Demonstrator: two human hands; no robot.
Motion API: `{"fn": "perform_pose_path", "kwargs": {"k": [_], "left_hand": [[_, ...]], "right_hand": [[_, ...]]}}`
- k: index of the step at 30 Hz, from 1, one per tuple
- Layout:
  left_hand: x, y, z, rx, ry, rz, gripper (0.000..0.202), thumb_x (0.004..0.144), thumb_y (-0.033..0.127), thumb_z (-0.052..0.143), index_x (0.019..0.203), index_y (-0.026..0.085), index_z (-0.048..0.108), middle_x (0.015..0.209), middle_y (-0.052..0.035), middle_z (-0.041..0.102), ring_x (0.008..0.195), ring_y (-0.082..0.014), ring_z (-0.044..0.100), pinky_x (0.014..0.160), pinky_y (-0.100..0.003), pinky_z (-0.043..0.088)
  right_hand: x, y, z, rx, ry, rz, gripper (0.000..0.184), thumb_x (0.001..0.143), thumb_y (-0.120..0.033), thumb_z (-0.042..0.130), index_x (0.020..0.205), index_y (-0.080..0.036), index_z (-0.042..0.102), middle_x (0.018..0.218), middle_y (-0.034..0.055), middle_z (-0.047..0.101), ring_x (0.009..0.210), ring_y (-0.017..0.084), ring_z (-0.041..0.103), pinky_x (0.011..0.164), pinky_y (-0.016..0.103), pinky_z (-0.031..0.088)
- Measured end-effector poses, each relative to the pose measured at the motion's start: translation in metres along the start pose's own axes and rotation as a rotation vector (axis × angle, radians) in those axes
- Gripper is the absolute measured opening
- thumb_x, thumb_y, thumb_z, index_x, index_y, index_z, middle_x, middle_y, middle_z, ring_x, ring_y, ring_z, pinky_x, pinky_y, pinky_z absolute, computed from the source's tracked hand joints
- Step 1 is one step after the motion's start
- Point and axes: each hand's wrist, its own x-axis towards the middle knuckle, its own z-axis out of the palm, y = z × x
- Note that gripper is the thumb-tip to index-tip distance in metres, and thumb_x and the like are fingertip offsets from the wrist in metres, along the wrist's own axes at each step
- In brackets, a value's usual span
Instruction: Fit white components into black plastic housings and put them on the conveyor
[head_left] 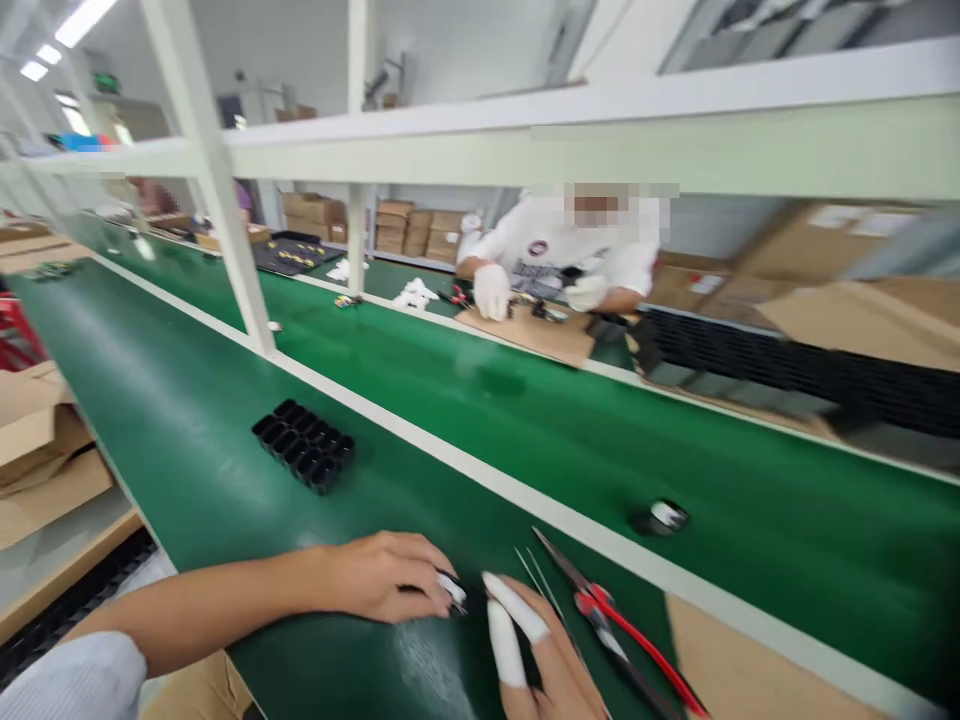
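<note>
My left hand point(394, 578) reaches in from the left over the green bench. Its fingers close on a small white-and-black part point(452, 590) at the bench surface; the part's exact kind is not clear. To its right is my right hand point(536, 650), with white finger cots on two fingers. Those fingers are stretched and apart, with nothing seen between them. Thin metal tweezers point(541, 578) run along the far side of my right hand, partly hidden by it. Beside them lie long-nose pliers point(600, 610) with red-and-black handles.
A black multi-cell tray point(304, 443) sits on the bench. Past a white divider strip point(420, 435), another white-and-black part point(667, 516) lies on the green belt point(510, 390). Opposite, a co-worker in white gloves point(492, 292) handles parts over cardboard. A white post point(217, 180) rises at left.
</note>
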Motion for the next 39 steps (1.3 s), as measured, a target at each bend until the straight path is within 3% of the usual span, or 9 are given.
{"fn": "perform_pose_path", "kwargs": {"k": [6, 10, 16, 18, 22, 27, 29, 34, 39], "left_hand": [[-0.004, 0.001, -0.007, 0.04, 0.024, 0.055, 0.01, 0.102, 0.018, 0.061, 0.106, 0.018, 0.07, 0.123, -0.0145, 0.07, 0.105, -0.022, 0.07, 0.091, -0.033, 0.059], [-0.006, -0.003, -0.005, 0.08, 0.027, 0.091, 0.008, 0.101, 0.015, 0.063, 0.106, 0.018, 0.069, 0.119, -0.0131, 0.069, 0.104, -0.0216, 0.068, 0.087, -0.032, 0.057], [-0.006, -0.004, -0.002, 0.068, 0.038, 0.098, 0.011, 0.1, 0.01, 0.063, 0.107, 0.018, 0.066, 0.12, -0.0131, 0.067, 0.104, -0.021, 0.067, 0.085, -0.031, 0.055], [-0.006, -0.004, -0.002, 0.066, 0.042, 0.098, 0.012, 0.1, 0.009, 0.063, 0.106, 0.018, 0.065, 0.12, -0.013, 0.067, 0.102, -0.0204, 0.067, 0.083, -0.031, 0.055], [-0.005, -0.002, -0.002, 0.037, 0.022, 0.087, 0.014, 0.099, 0.007, 0.063, 0.107, 0.018, 0.063, 0.121, -0.0127, 0.067, 0.104, -0.02, 0.066, 0.084, -0.031, 0.055], [-0.005, -0.004, -0.002, 0.036, 0.003, 0.081, 0.015, 0.1, 0.008, 0.063, 0.11, 0.019, 0.061, 0.12, -0.0122, 0.067, 0.104, -0.0201, 0.067, 0.083, -0.031, 0.055], [-0.006, -0.005, -0.001, 0.075, 0.014, 0.105, 0.017, 0.099, 0.007, 0.064, 0.111, 0.019, 0.061, 0.121, -0.0122, 0.067, 0.106, -0.0211, 0.067, 0.086, -0.033, 0.056], [-0.009, -0.007, 0.003, 0.194, 0.08, 0.149, 0.029, 0.097, 0.006, 0.065, 0.122, 0.02, 0.06, 0.124, -0.0134, 0.068, 0.113, -0.0251, 0.067, 0.094, -0.039, 0.058], [-0.012, -0.008, 0.008, 0.184, 0.126, 0.067, 0.035, 0.097, 0.011, 0.068, 0.127, 0.02, 0.052, 0.123, -0.013, 0.07, 0.117, -0.0244, 0.067, 0.095, -0.039, 0.06]], "right_hand": [[-0.002, -0.002, -0.006, -0.013, -0.053, -0.002, 0.05, 0.099, -0.003, 0.05, 0.145, -0.022, 0.055, 0.124, 0.0121, 0.066, 0.115, 0.022, 0.065, 0.099, 0.039, 0.058], [0.0, -0.011, -0.007, 0.037, -0.182, -0.021, 0.052, 0.097, 0.0, 0.045, 0.143, -0.022, 0.054, 0.13, 0.0136, 0.062, 0.119, 0.024, 0.062, 0.099, 0.043, 0.058], [0.008, -0.027, -0.01, -0.113, -0.352, -0.031, 0.048, 0.093, -0.001, 0.044, 0.136, -0.018, 0.059, 0.134, 0.0147, 0.06, 0.116, 0.029, 0.059, 0.095, 0.049, 0.059], [0.009, -0.024, -0.012, -0.126, -0.326, -0.018, 0.05, 0.095, -0.001, 0.045, 0.14, -0.018, 0.055, 0.134, 0.014, 0.061, 0.115, 0.028, 0.06, 0.095, 0.047, 0.059], [0.006, -0.003, -0.014, -0.326, -0.132, 0.051, 0.049, 0.098, -0.005, 0.047, 0.146, -0.014, 0.049, 0.128, 0.0163, 0.063, 0.117, 0.029, 0.061, 0.097, 0.048, 0.058], [0.002, 0.017, -0.013, -0.719, -0.132, 0.103, 0.042, 0.089, 0.004, 0.043, 0.124, -0.012, 0.062, 0.111, 0.0181, 0.066, 0.101, 0.033, 0.064, 0.085, 0.051, 0.059], [0.002, 0.014, -0.013, -0.67, -0.152, 0.055, 0.043, 0.087, 0.007, 0.042, 0.118, -0.014, 0.063, 0.104, 0.0148, 0.066, 0.095, 0.03, 0.064, 0.082, 0.048, 0.059], [0.007, -0.008, -0.018, -0.307, -0.091, -0.097, 0.036, 0.092, 0.001, 0.051, 0.122, -0.016, 0.061, 0.107, 0.0119, 0.063, 0.091, 0.023, 0.061, 0.073, 0.035, 0.056], [0.009, -0.015, -0.02, -0.328, -0.077, -0.207, 0.029, 0.088, 0.003, 0.053, 0.108, -0.015, 0.063, 0.101, 0.0116, 0.061, 0.084, 0.023, 0.056, 0.064, 0.034, 0.049]]}}
